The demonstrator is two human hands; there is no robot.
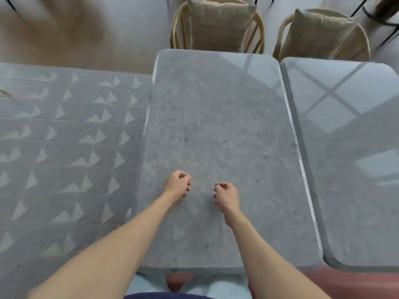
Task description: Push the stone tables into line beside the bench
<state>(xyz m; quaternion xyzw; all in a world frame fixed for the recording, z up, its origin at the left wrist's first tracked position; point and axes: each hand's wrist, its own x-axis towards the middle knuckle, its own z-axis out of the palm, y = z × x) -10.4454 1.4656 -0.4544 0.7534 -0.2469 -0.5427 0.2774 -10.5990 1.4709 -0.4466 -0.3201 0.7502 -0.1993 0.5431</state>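
Note:
A grey stone table (218,117) with rounded corners stands straight in front of me. A second, glossier stone table (354,147) stands to its right, with a narrow gap between them. Both my hands hover over the near half of the middle table. My left hand (177,184) and my right hand (226,196) are loosely curled with nothing in them. A reddish bench (349,283) shows at the bottom edge, under the tables' near edges.
A grey patterned surface (64,147) with white triangles lies against the left side of the middle table. Two rattan chairs with beige cushions (218,24) (321,33) stand at the far ends of the tables. Wooden floor lies beyond at the far left.

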